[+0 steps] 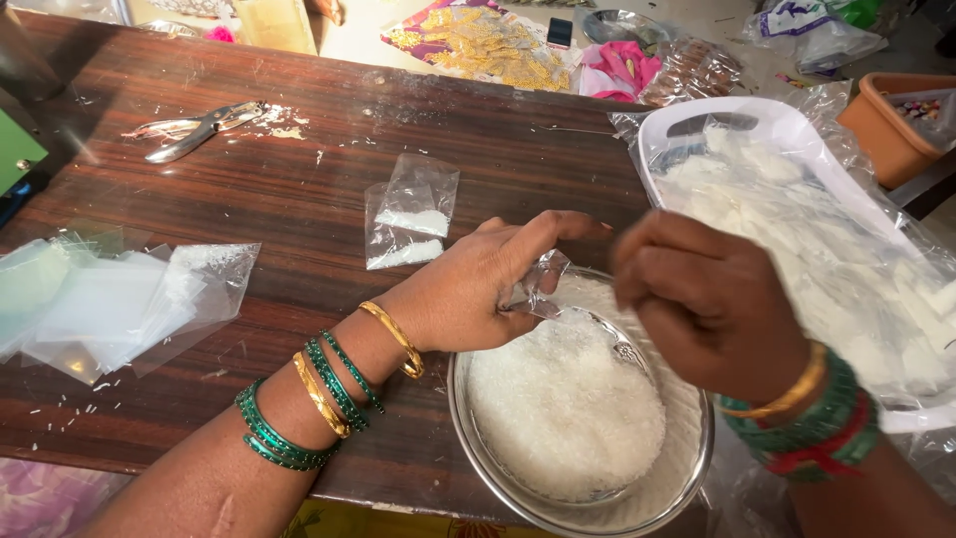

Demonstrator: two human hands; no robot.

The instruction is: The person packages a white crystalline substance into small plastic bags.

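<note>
My left hand [478, 284] holds a small clear plastic pouch [538, 284] open over a steel bowl [478, 428] of white grains [563, 403]. My right hand [707, 299], blurred, hovers right beside the pouch's mouth above the bowl, fingers bunched; what they hold cannot be made out. Two small filled pouches [408, 224] with white grains lie on the wooden table [299, 179] just behind my left hand. Both wrists wear green and gold bangles.
A stack of empty clear pouches [110, 299] lies at the left. A metal punch tool [194, 130] sits at the back left. A white tray [787, 130] lined with plastic holds white pieces at the right. An orange tub [886, 130] and bright packets stand beyond.
</note>
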